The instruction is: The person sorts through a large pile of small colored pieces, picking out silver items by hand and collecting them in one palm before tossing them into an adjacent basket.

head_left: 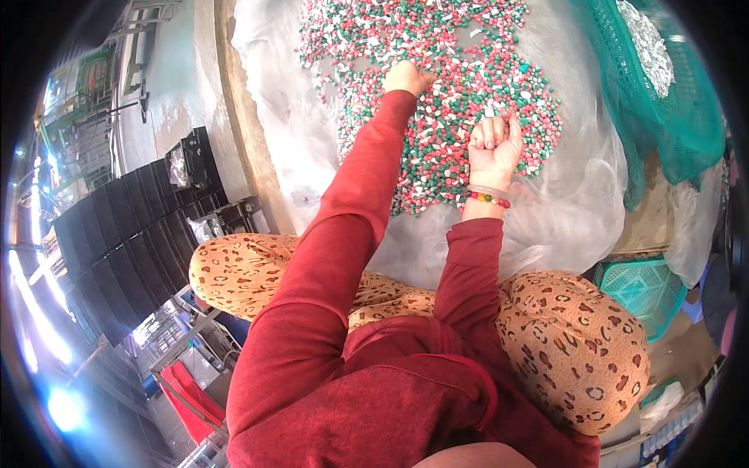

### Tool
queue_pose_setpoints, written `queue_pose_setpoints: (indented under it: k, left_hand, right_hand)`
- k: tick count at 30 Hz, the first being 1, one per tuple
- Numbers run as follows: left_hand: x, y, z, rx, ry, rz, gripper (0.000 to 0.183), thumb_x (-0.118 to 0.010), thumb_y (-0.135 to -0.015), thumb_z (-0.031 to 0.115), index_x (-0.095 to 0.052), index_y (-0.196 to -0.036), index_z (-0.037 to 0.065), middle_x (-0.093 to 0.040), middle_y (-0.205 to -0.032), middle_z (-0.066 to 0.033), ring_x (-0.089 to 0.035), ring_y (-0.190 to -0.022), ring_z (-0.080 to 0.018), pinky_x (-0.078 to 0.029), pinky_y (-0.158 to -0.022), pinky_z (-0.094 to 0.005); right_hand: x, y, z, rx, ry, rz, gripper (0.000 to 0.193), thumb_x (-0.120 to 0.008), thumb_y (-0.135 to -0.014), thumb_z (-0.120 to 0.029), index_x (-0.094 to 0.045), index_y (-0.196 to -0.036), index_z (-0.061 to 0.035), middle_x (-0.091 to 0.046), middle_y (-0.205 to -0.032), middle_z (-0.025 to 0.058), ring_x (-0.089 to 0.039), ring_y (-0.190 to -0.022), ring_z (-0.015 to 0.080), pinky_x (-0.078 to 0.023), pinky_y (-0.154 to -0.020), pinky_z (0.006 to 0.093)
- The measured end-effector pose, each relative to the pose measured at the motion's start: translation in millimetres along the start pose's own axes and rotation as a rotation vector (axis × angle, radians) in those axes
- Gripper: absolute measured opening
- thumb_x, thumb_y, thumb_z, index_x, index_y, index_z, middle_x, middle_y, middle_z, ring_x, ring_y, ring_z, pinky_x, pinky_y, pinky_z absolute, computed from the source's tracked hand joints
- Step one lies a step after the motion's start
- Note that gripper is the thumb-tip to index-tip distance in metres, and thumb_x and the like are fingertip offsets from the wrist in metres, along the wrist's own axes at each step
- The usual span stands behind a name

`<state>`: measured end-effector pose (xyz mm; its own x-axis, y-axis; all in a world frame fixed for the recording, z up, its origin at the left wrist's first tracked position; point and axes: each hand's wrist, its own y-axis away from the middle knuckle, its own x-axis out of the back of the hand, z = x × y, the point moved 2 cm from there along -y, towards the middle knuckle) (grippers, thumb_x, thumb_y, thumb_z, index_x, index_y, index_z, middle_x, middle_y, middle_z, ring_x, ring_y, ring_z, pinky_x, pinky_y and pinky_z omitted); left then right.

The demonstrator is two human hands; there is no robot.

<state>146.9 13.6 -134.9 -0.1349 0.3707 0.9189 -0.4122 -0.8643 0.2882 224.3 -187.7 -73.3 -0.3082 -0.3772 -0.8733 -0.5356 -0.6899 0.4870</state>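
A wide layer of small pink-red, green and white pieces (pixel 445 148) is spread before me on a translucent plastic sheet (pixel 577 234). Reaching to the far part of the layer, my left hand (pixel 407 79) has its fingers bent down among the pieces, and the fingertips are mostly hidden. Nearer and to the right, my right hand (pixel 497 142) is turned palm up over the pieces with its fingers curled in. A small white piece shows by its fingertips; whether it is held I cannot tell. A beaded bracelet (pixel 488 199) circles the right wrist.
Green netting (pixel 663 117) with whitish, shiny material (pixel 647 48) beside it hangs at the far right. A green plastic basket (pixel 644 296) is by my right knee. Dark stacked panels (pixel 125 226) and a red slatted object (pixel 191 402) stand to the left. My bent legs border the sheet.
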Motion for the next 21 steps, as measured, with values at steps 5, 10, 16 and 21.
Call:
queue_pose_setpoints:
  k: [5, 10, 16, 21]
  left_hand:
    - [8, -10, -5, 0.039, -0.106, -0.056, 0.029, -0.072, -0.063, 0.035, -0.068, -0.074, 0.009, -0.065, -0.075, -0.0122, -0.063, -0.072, -0.0237, -0.048, -0.071, -0.0345]
    - [52, -1, -23, 0.014, 0.554, -0.239, 0.027, -0.059, -0.073, 0.03, -0.059, -0.08, 0.004, -0.055, -0.068, -0.0054, -0.054, -0.065, -0.0136, -0.044, -0.058, -0.0278]
    - [121, 74, 55, -0.411, 0.467, -0.572, 0.016, -0.052, -0.08, 0.017, -0.051, -0.085, 0.002, -0.054, -0.073, -0.0052, -0.055, -0.069, -0.0134, -0.045, -0.062, -0.0257]
    - [134, 107, 92, -0.74, 0.14, -0.384, 0.029, -0.061, -0.076, 0.021, -0.059, -0.101, 0.005, -0.063, -0.093, -0.0113, -0.061, -0.085, -0.0191, -0.047, -0.075, -0.0298]
  right_hand:
    - [-3, 1, 9, -0.014, -0.039, -0.029, 0.024, -0.04, -0.092, -0.024, -0.051, -0.078, -0.0082, -0.025, -0.044, -0.004, -0.024, -0.034, 0.0076, -0.023, -0.033, 0.0226]
    - [7, -5, 14, -0.043, -0.079, -0.048, 0.024, -0.042, -0.091, -0.025, -0.052, -0.083, -0.0047, -0.032, -0.048, -0.0012, -0.035, -0.042, 0.0106, -0.029, -0.038, 0.0238]
    - [-9, -6, 31, -0.195, 0.134, 0.147, 0.039, -0.041, -0.09, -0.031, -0.051, -0.103, 0.0054, -0.056, -0.074, 0.0091, -0.054, -0.073, 0.0233, -0.044, -0.067, 0.0336]
    - [-26, 1, 31, -0.267, 0.167, 0.126, 0.039, -0.047, -0.088, -0.029, -0.048, -0.106, 0.0049, -0.055, -0.104, 0.0171, -0.05, -0.103, 0.0299, -0.041, -0.09, 0.0429]
